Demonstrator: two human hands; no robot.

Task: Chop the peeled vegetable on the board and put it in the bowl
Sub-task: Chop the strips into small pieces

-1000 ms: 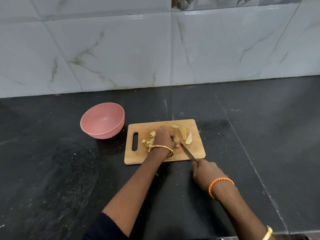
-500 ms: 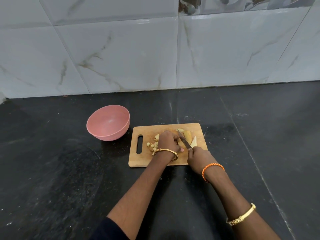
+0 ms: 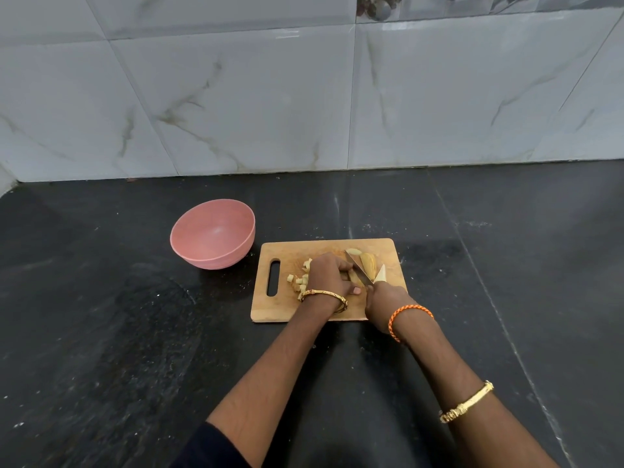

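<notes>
A wooden chopping board [image 3: 283, 309] lies on the black counter. On it are pale yellow vegetable wedges [image 3: 368, 265] at the right and several small cut cubes [image 3: 299, 282] at the left. My left hand [image 3: 329, 273] curls over a vegetable piece at the board's middle, holding it down. My right hand [image 3: 385, 300] grips the handle of a knife [image 3: 358, 269], whose blade slants across the piece right beside my left fingers. The pink bowl [image 3: 212, 233] stands to the left of the board with nothing visible inside.
The black stone counter [image 3: 506, 265] stretches around the board on all sides. A grey marble-tiled wall [image 3: 304, 96] rises behind it. Bangles sit on both wrists, with an orange thread band on the right.
My right hand has moved forward onto the board, bringing the knife blade up against the piece under my left hand. The left hand has stayed in place.
</notes>
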